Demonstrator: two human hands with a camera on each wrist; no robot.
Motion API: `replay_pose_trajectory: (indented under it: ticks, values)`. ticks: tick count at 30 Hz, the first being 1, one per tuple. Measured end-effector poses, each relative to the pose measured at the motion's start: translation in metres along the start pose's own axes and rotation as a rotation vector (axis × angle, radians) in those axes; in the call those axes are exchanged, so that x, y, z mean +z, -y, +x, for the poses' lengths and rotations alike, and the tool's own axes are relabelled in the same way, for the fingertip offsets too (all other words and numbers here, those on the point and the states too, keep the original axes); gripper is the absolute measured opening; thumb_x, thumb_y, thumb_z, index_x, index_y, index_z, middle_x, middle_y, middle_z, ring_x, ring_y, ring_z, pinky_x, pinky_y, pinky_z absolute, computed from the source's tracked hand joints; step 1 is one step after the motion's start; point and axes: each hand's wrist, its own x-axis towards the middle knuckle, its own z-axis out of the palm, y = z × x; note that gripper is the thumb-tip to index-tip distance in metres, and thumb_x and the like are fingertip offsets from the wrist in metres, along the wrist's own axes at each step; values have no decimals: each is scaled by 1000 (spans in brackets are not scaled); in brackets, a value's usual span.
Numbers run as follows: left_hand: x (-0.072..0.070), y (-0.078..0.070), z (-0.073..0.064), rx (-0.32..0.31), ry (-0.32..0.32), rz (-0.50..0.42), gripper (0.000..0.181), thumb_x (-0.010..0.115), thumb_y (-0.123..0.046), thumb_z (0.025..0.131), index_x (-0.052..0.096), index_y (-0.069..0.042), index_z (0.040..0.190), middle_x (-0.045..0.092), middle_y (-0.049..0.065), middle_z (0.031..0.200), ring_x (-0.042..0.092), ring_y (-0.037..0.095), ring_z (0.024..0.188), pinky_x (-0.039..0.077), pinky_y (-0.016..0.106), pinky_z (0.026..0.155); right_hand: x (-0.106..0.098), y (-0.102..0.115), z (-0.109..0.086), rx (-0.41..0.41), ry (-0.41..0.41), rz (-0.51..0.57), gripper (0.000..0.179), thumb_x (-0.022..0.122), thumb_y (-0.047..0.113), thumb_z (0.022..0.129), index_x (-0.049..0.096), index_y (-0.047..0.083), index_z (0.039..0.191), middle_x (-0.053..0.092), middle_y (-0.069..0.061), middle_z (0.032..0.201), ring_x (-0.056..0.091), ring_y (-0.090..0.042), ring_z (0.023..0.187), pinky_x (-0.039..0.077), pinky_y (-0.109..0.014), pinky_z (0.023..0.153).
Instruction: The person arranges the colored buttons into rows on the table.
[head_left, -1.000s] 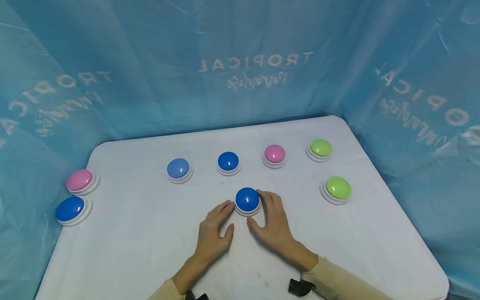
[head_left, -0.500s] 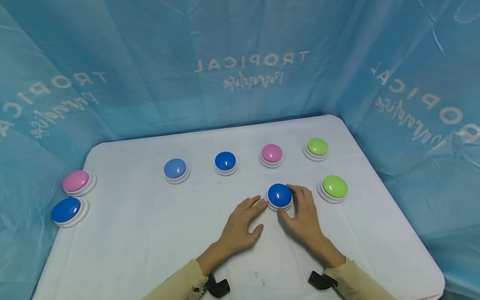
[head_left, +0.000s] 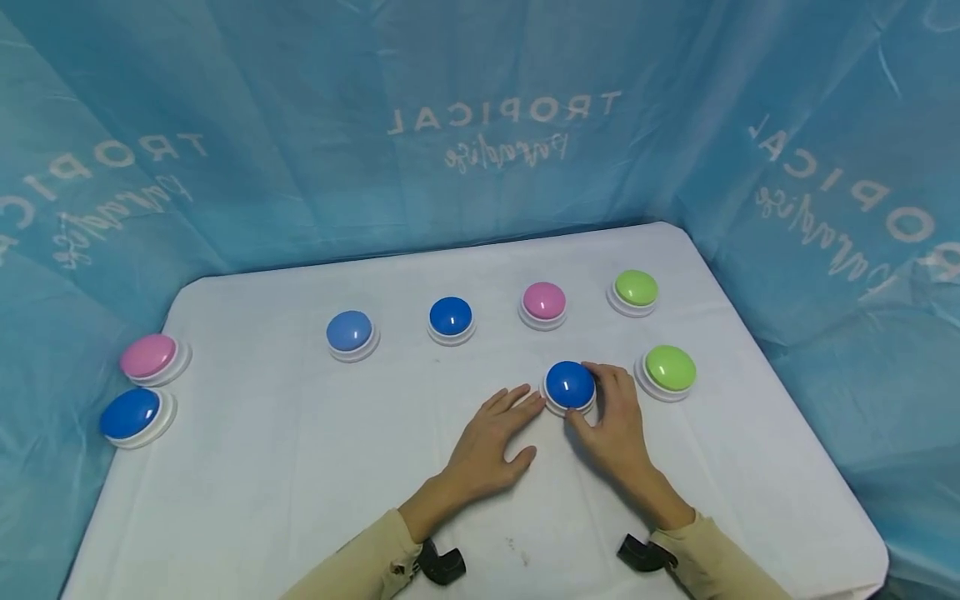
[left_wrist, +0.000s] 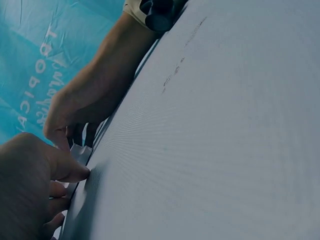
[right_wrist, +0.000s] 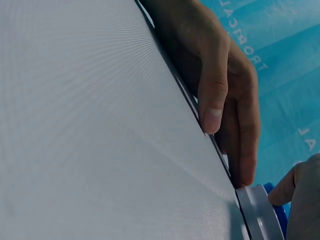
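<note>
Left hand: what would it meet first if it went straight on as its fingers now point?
Probably the white base of the blue button held by the right hand; the left hand seems to touch it.

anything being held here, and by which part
The right hand holds a blue button by its right side and near edge; the left hand only touches its left side.
</note>
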Motion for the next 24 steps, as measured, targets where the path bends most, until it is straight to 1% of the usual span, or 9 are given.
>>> replay_pose_trajectory:
  ticks: [4, 10, 13, 15, 17, 20, 22, 24]
  values:
    - [0, 0, 2, 15, 16, 10, 67, 73, -23, 90, 55, -8, 153, 59, 6, 155, 45, 25, 153, 29, 44, 130, -1, -1, -1, 14, -2, 7, 70, 78, 16, 75, 58, 0, 141, 57, -22, 132, 53, -37, 127, 43, -55, 111]
    - [0, 1, 1, 28, 9, 10, 66, 73, -23, 90, 56, -6, 152, 59, 7, 155, 46, 27, 152, 29, 44, 130, -1, -2, -1, 22, 5, 10, 71, 79, 16, 75, 58, 0, 141, 57, -22, 133, 52, -38, 129, 41, -55, 112]
    - [2, 2, 0, 27, -4, 5, 63, 73, -22, 90, 59, -5, 149, 59, 8, 155, 47, 27, 151, 30, 44, 130, 0, -2, -1, 8, 0, 9, 72, 79, 16, 74, 58, 0, 142, 58, -22, 135, 52, -38, 130, 42, -54, 112]
    - [3, 2, -1, 26, -11, 0, 60, 73, -21, 91, 61, -5, 147, 59, 8, 155, 47, 27, 151, 30, 44, 130, -1, -1, -1, -19, -19, 15, 72, 78, 17, 75, 57, 1, 143, 58, -20, 138, 52, -37, 132, 41, -48, 115]
    - [4, 3, -2, 24, -11, -3, 56, 72, -21, 92, 62, -5, 145, 59, 8, 155, 47, 26, 151, 30, 43, 130, -1, 1, 0, -77, -53, 34, 73, 77, 16, 76, 57, 1, 144, 59, -19, 141, 52, -36, 135, 40, -38, 120]
    - [3, 4, -5, 19, -10, -6, 51, 72, -20, 95, 63, -6, 144, 58, 9, 156, 46, 26, 152, 30, 43, 130, 4, 11, 3, -227, -120, 105, 71, 74, 15, 76, 58, -1, 143, 60, -22, 144, 53, -38, 137, 34, -28, 125]
    - [1, 6, -8, 19, -17, -14, 50, 72, -19, 95, 64, -5, 143, 58, 10, 155, 47, 26, 151, 32, 44, 129, 11, 22, 5, -354, -152, 178, 69, 73, 12, 75, 60, -5, 141, 62, -25, 141, 55, -42, 135, 34, -30, 126]
    - [-2, 8, -11, 20, -36, -22, 48, 73, -16, 94, 66, -5, 140, 60, 12, 153, 48, 28, 150, 35, 46, 127, 23, 35, 5, -473, -154, 246, 67, 71, 9, 74, 61, -9, 137, 64, -27, 137, 57, -45, 133, 37, -36, 125]
